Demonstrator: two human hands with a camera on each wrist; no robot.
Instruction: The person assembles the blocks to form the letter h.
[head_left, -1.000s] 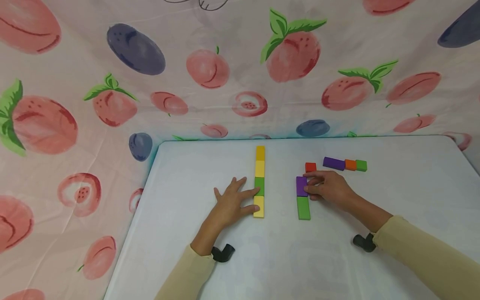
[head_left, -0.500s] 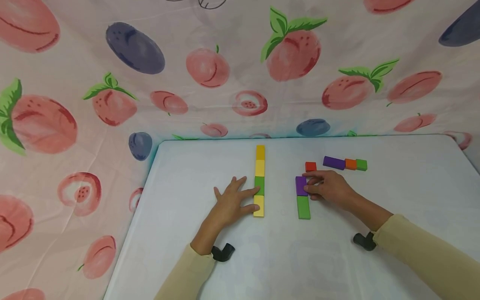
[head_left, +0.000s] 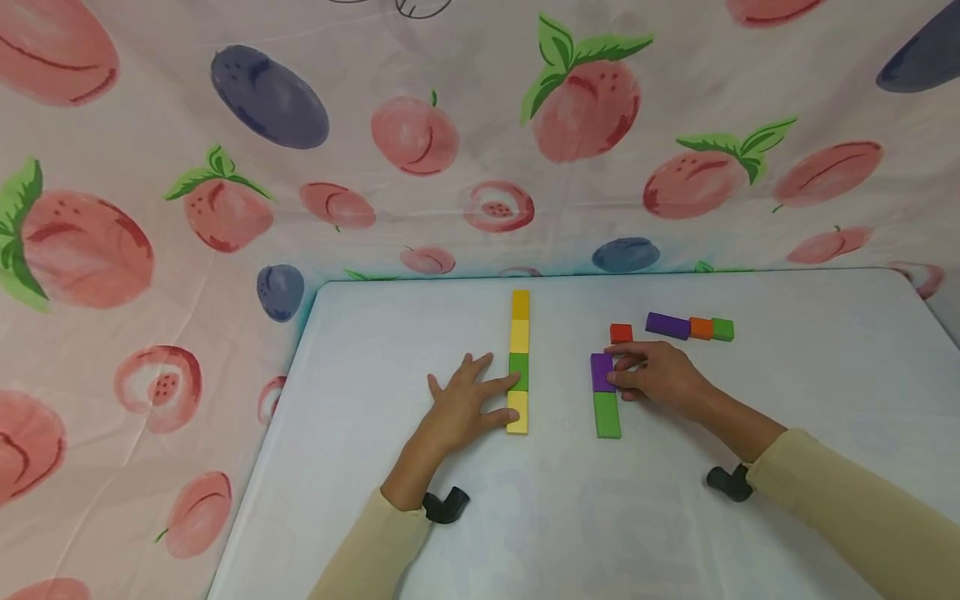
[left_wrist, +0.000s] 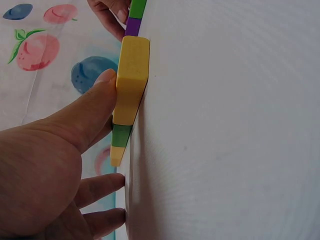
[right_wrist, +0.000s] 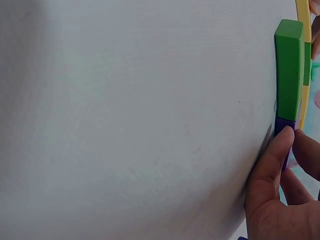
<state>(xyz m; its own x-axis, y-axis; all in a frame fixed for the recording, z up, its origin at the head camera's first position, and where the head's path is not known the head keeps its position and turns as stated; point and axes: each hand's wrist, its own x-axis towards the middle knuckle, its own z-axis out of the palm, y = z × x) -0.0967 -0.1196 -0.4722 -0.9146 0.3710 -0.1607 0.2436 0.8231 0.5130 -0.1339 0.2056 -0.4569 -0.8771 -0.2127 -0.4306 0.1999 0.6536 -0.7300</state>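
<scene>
Four-sided coloured blocks lie end to end in a straight column in the head view: a dark yellow block, a yellow block, a green block and a nearer yellow block. My left hand is spread, its thumb against the nearer yellow block and its index finger touching the green one. To the right, my right hand pinches a purple block between thumb and fingers. A longer green block abuts its near end. The right wrist view partly hides the purple block behind fingers.
A small red block lies just beyond the right hand. Farther right, a purple block, an orange block and a green block form a short row. Fruit-patterned cloth rises behind the white table.
</scene>
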